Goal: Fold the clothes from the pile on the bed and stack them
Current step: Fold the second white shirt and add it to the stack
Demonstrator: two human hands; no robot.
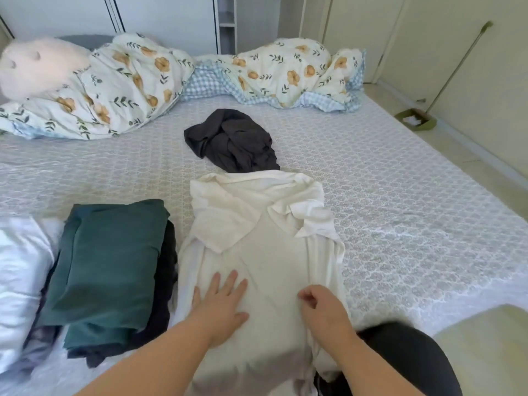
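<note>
At the bed's near edge, the left hand presses splayed fingers flat on the white shirt, pinning it, while the right hand's curled fingers pinch its side seam, likely to fold inward.

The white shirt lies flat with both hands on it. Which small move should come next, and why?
Probably fold the far end toward the hem. The white shirt already has both sleeves turned in; the left hand presses it flat and the right hand pinches its near edge. The folded stack waits beside it, and the dark garment is still crumpled.
</note>
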